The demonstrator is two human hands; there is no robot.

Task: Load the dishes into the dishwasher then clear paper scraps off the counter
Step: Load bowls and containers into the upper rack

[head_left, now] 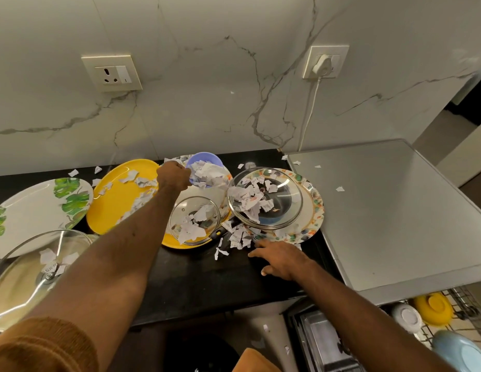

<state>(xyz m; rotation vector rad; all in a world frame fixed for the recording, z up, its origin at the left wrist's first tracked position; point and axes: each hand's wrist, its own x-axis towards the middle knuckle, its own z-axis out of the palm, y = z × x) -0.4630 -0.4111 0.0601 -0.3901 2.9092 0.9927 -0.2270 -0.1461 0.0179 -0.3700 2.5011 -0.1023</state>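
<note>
Two grips reach over the black tabletop (196, 277). The left grip (175, 176) grasps the rim of a purple bowl (207, 159) heaped with paper scraps (207, 174), at 12 o'clock among the dishes. The right grip (281, 257) lies released at 5 o'clock, fingers spread flat, just beside loose scraps (235, 238) at the floral plate's (313, 208) 7 o'clock edge.

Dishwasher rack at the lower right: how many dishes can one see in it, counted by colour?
Yellow dish: 1
White dish: 1
Light blue dish: 1
Total: 3 in the visible part of the rack
</note>
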